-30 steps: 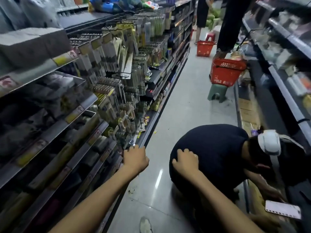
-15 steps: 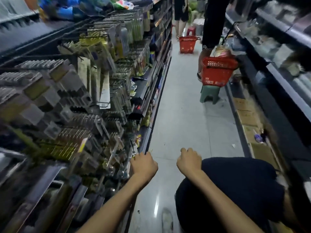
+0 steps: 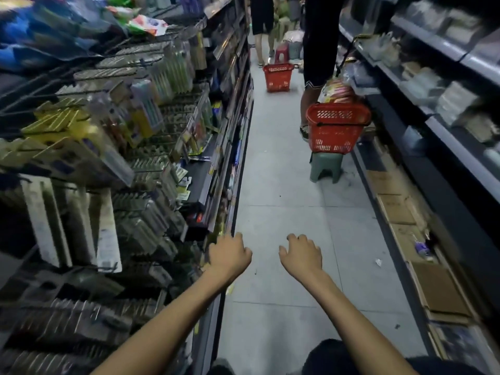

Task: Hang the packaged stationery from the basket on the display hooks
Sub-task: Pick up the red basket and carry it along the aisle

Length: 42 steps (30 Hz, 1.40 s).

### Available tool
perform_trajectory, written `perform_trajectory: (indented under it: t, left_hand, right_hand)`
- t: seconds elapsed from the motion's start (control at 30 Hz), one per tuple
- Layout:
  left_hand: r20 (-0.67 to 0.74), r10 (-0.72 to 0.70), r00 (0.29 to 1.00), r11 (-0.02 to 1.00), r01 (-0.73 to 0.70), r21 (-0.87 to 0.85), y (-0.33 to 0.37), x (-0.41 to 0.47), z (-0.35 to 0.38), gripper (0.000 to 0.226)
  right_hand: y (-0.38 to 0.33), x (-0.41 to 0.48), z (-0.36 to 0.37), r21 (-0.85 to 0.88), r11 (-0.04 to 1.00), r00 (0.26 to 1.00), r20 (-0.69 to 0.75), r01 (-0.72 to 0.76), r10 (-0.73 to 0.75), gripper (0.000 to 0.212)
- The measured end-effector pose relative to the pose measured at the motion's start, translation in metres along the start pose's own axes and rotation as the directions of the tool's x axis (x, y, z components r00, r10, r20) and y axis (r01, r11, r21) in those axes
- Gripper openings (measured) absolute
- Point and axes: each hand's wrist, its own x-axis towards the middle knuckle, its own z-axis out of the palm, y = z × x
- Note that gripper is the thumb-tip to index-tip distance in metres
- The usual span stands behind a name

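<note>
A red basket [image 3: 335, 131] holding packaged goods stands on a green stool [image 3: 326, 166] far down the aisle on the right. Display hooks with hanging stationery packs [image 3: 143, 115] fill the rack on my left. My left hand [image 3: 229, 254] hovers beside the lower rack edge, fingers loosely curled, holding nothing. A little to its right my right hand [image 3: 301, 253] hangs over the floor with relaxed fingers, also without anything in it.
A person's legs [image 3: 313, 63] stand beside the basket. A second red basket [image 3: 278, 77] sits farther back, near another person. A crouching person's dark shirt [image 3: 335, 358] shows at the bottom edge. Shelves [image 3: 438, 109] line the right; flat cardboard [image 3: 433, 288] lies along their base.
The view has swung forward along the aisle; the crouching person has dropped to the bottom edge. Both hands have lifted away from that person and their fingers have loosened.
</note>
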Motion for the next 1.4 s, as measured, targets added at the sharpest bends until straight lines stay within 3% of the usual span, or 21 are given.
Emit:
perform_trajectory:
  t: [0.2,0.6,1.0,1.4]
  left_hand:
    - [-0.068,0.073,0.995,0.997,-0.072,0.021,-0.005,0.132,-0.027,0.043]
    - [0.011,0.133,0.991,0.984,-0.131,-0.123,-0.036,0.418,-0.104,0.055]
    - [0.079,0.362,0.929,0.93,-0.354,-0.097,0.031,0.68,-0.159,0.057]
    - [0.132,0.297,0.946,0.953,-0.303,0.026,0.109,0.902,-0.226,0.051]
  right_hand:
    - [-0.019,0.142,-0.019,0.002,0.999,0.999,-0.003,0.048,-0.048,0.053]
    - [-0.081,0.409,-0.094,-0.047,0.996,0.997,0.026,0.071,-0.07,0.058]
    - [-0.044,0.656,-0.173,0.033,0.992,0.989,0.076,0.125,-0.127,0.061]
    - [-0.023,0.911,-0.263,0.011,0.973,0.956,0.184,0.232,-0.23,0.058]
